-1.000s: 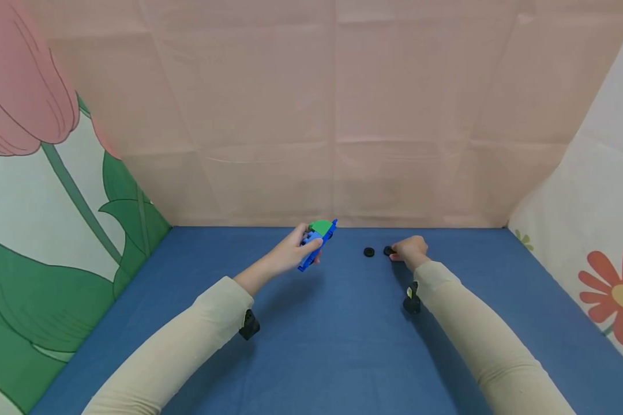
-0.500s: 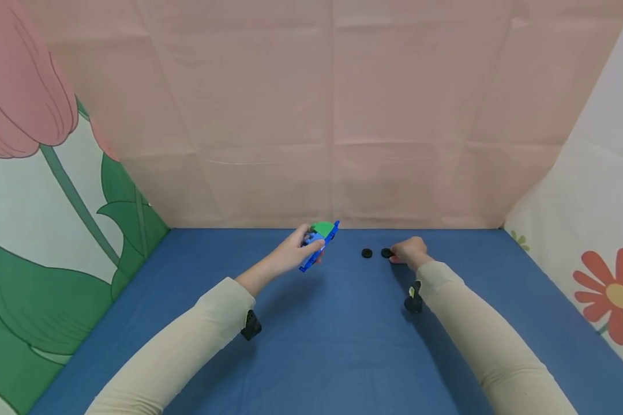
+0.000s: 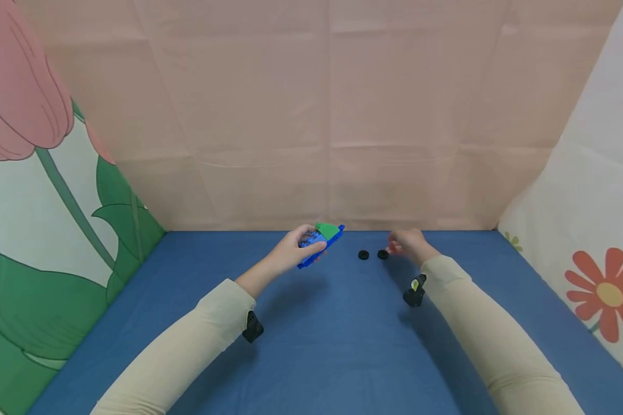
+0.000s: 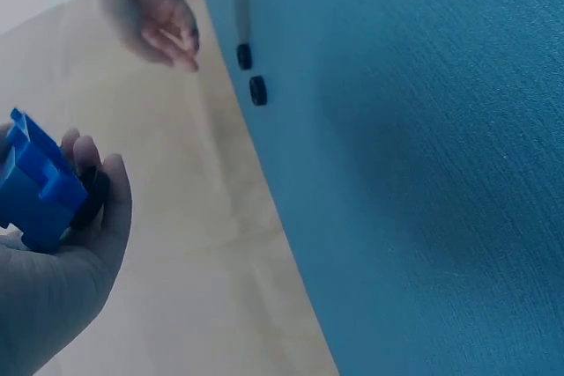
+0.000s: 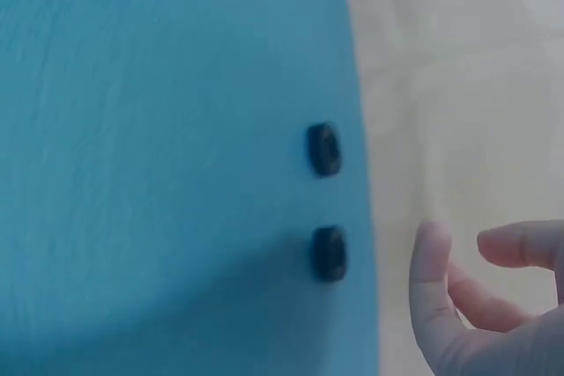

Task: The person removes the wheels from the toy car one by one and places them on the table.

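My left hand (image 3: 291, 252) grips a blue and green toy car (image 3: 328, 231) above the table, thumb across its near side. In the left wrist view, a black wheel (image 4: 91, 195) shows at the car's side by the fingertips. Two small black wheels (image 3: 363, 255) (image 5: 324, 149) lie side by side on the table to the right of the car. My right hand (image 3: 410, 245) hovers beside the right-hand wheel (image 5: 330, 254). In the right wrist view its thumb and fingers are loosely bent and apart, with nothing between them.
A blue cloth (image 3: 311, 346) covers the table, which ends at a beige backdrop (image 3: 327, 115). Flower-printed panels (image 3: 607, 294) stand at the left and right sides. A small black device (image 3: 414, 293) is strapped at each wrist.
My right hand has let go of the right-hand wheel and risen from it; the wheel stays on the table. The left hand has turned the toy car slightly. The view has shifted a little.
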A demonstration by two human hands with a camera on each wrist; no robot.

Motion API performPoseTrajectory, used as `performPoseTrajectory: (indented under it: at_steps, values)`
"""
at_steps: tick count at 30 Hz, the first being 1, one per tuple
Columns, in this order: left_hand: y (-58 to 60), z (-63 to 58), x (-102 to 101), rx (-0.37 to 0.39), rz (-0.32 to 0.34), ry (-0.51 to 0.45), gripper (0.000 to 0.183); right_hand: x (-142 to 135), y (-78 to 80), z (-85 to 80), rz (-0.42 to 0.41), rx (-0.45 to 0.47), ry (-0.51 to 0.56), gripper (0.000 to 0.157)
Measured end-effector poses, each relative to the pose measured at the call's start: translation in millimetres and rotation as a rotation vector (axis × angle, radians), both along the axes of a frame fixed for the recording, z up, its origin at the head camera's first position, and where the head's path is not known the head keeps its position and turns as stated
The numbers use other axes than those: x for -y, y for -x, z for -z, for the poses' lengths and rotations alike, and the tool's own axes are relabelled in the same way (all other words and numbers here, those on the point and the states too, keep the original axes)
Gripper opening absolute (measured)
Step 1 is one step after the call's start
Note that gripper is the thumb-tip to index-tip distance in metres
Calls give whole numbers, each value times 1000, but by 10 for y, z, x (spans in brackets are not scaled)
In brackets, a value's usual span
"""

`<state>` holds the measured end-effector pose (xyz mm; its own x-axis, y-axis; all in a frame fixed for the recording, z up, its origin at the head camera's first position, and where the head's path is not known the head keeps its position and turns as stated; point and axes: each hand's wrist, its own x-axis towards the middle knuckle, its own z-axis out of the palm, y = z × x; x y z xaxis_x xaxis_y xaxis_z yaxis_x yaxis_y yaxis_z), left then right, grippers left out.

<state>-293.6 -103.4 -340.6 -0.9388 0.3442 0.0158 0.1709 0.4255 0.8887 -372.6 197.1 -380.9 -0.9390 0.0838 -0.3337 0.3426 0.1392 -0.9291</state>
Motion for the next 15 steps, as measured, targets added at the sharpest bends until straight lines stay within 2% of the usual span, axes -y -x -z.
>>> performPoseTrajectory:
  at_steps: [4,7,15]
  values:
    - [3,-17,-15,-50,-28,53,53,54,-34,-139,-90,0,40,45]
    - [4,-20,-31,-64,-23,52,49,102,-100,-246,-170,-1,52,48]
    - [40,9,-64,-89,-33,47,47,355,-326,-510,-331,9,77,66]
